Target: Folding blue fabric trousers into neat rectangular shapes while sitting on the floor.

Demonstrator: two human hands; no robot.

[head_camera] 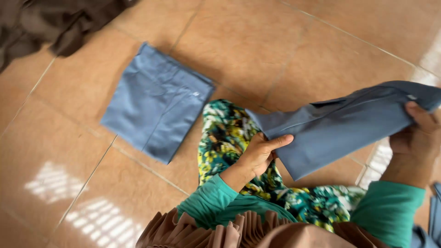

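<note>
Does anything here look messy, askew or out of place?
Only the dark brown cloth, crumpled in a heap on the tiled floor at top left. The folded blue garment lies flat; both hands, left and right, grip another blue garment.

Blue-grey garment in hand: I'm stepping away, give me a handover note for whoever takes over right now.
Left hand: grips the near end of the blue-grey garment, thumb on top.
Right hand: grips its far end, holding it off the floor above the floral-clothed lap.
Done: one matching blue-grey garment lies as a folded stack on the tiled floor.
Left: the held piece is only partly folded and not laid down; a brown cloth heap lies at the top left, unfolded.
</note>
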